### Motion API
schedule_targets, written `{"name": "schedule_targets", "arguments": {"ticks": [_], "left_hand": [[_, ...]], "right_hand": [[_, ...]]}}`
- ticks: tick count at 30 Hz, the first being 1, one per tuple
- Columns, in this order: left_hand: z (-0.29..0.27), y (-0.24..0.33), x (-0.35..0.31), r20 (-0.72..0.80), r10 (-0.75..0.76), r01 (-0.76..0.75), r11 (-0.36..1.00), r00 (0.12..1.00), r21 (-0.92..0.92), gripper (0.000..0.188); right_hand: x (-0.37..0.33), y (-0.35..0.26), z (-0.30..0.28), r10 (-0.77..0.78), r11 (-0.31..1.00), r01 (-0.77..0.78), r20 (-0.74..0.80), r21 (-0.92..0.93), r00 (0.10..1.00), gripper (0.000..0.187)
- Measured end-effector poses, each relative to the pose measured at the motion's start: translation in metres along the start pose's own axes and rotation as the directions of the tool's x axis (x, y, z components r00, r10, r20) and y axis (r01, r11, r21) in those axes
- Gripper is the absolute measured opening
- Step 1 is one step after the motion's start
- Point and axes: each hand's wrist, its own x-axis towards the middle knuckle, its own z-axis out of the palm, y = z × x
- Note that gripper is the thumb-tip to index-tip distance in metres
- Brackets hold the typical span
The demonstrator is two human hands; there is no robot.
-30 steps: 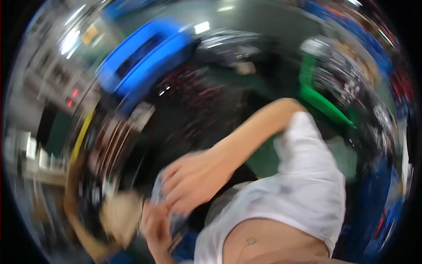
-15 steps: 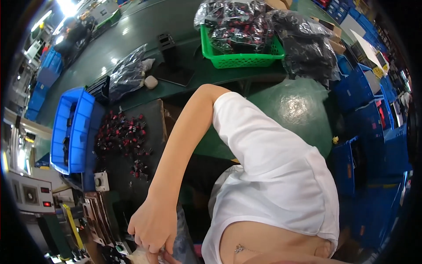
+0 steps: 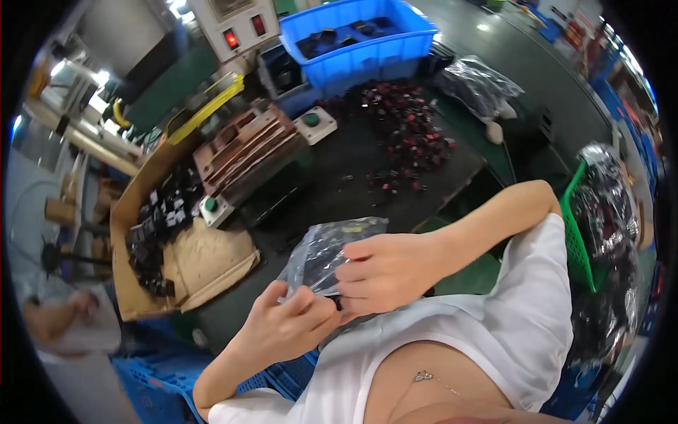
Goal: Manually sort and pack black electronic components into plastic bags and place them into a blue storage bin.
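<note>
Head view, lower centre: our left hand [image 3: 296, 316] and right hand [image 3: 385, 274] grip the clear bag [image 3: 318, 256]; we judge uneven pulling could tear it open.

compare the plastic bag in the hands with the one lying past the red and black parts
The held bag is gripped by the left hand and right hand; the far bag lies untouched. The held bag is in the near foreground, while the far bag is beyond the red and black parts. Both are shiny, see-through plastic.
</note>
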Motion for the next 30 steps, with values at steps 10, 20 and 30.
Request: {"name": "schedule_targets", "arguments": {"ticks": [10, 20, 30], "left_hand": [[-0.003, 0.001, -0.001, 0.091, 0.014, -0.032, 0.979, 0.996, 0.199, 0.016], [-0.019, -0.005, -0.020, 0.150, -0.161, 0.183, 0.972, 0.976, -0.149, 0.009], [-0.006, -0.035, -0.005, 0.017, -0.362, 0.359, 0.918, 0.932, -0.166, 0.015]], "right_hand": [[-0.022, 0.022, -0.015, -0.058, 0.998, 0.060, 0.055, -0.028, 0.997, 0.021], [-0.054, 0.043, -0.006, 0.000, 1.000, 0.000, -0.036, 0.017, 0.999, 0.029], [-0.037, 0.029, -0.005, 0.105, 0.988, -0.121, -0.162, -0.091, 0.981, 0.017]]}}
